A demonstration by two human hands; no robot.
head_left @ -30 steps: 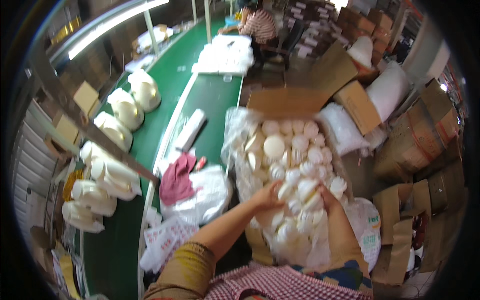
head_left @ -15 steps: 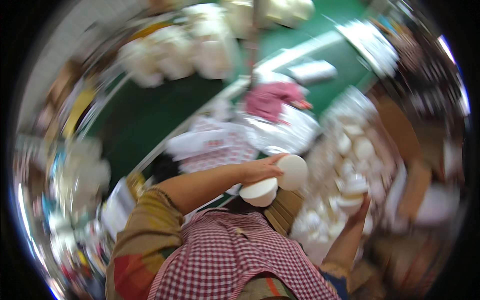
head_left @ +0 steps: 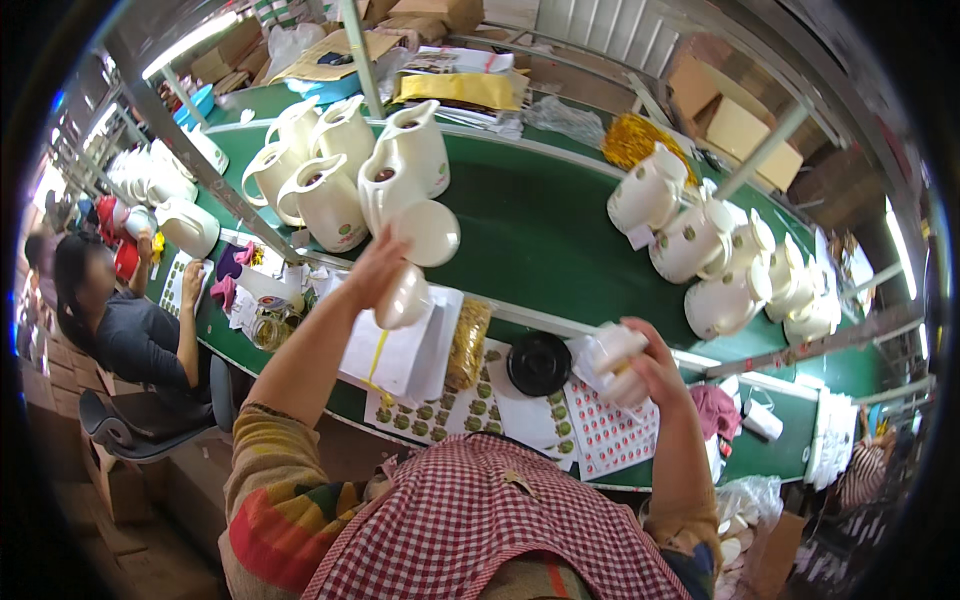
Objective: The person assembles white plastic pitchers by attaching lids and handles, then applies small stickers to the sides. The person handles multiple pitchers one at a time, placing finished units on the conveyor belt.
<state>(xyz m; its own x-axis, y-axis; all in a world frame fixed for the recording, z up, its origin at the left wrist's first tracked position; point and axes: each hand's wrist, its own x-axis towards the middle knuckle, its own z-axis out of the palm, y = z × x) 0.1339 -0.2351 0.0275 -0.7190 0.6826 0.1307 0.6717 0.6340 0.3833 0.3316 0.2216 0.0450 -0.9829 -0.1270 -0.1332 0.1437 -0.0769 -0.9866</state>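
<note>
Overhead view of a workbench, clock positions taken from the centre of the picture; just short of ten o'clock, the left hand (head_left: 376, 268) grasps two cream-coloured lids, the upper lid (head_left: 430, 234) turned with its round face to the viewer, the lower lid (head_left: 404, 300) showing its domed side; the upper one overlaps the nearest jug in the view, and whether they touch cannot be told; near four o'clock, the right hand (head_left: 656, 364) grasps a cluster of white lids (head_left: 614, 350), their number obscured by blur.

A green work surface (head_left: 530, 225) crosses the scene; a group of cream jugs (head_left: 335, 205) stands upright between ten and eleven o'clock; a second group of jugs (head_left: 715, 245), bearing small decorations, stands between two and three o'clock; toward five o'clock lie a black round disc (head_left: 539, 363) and a sheet of red stickers (head_left: 614, 430); at six o'clock, close to the centre, is a gold-coloured packet (head_left: 468, 343), just beside a white stack (head_left: 400, 352) at eight o'clock; sheets of green stickers (head_left: 415, 418) lie at seven o'clock; a seated co-worker (head_left: 130, 325) occupies nine o'clock.
</note>
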